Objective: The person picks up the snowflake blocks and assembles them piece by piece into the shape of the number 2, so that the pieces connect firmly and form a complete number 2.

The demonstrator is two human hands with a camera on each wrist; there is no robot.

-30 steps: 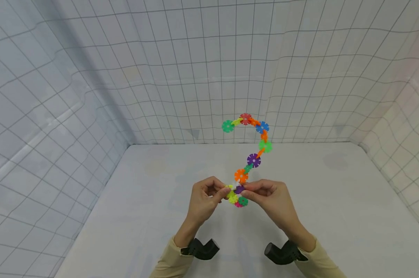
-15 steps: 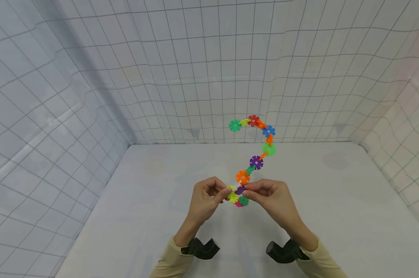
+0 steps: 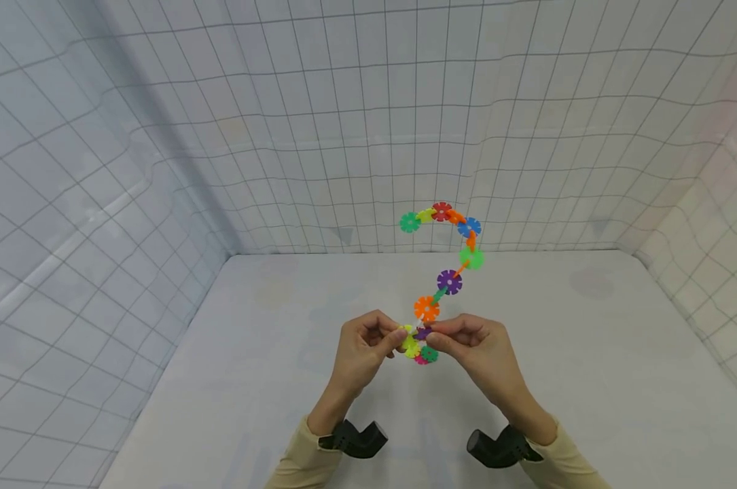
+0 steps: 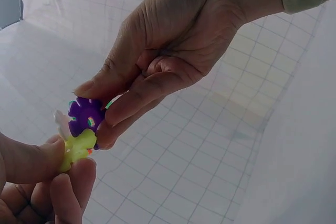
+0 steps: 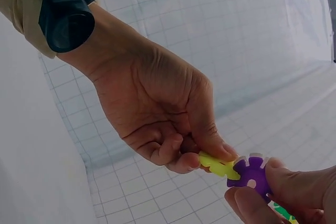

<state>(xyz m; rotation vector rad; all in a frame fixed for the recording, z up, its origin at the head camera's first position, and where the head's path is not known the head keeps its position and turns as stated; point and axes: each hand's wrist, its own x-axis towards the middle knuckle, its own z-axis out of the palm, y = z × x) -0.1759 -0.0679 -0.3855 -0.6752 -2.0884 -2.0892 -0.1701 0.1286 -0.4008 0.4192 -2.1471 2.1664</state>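
A chain of slotted plastic snowflake discs in several colours hangs together between the hands in the head view. My left hand [image 3: 363,348] pinches a yellow disc [image 4: 79,146] between thumb and fingers. My right hand [image 3: 481,348] pinches a purple disc [image 5: 254,176] whose edge meets the yellow one. A white disc [image 4: 61,123] shows partly behind them. From the right hand the chain curves away through an orange disc [image 3: 426,309] to a teal-green end disc [image 3: 409,222]. Below the fingers show a green disc [image 3: 429,354] and a pink disc [image 3: 421,360], both partly covered.
Under the hands is a white table [image 3: 270,380]. Behind it rises a pale sheet wall with a grid [image 3: 368,136], and similar sheets stand at the left and right. Each wrist carries a black camera mount [image 3: 358,440].
The chain's far part swung right, then slightly back left, ending a little right of where it was. Both hands keep nearly the same place and the same pinch.
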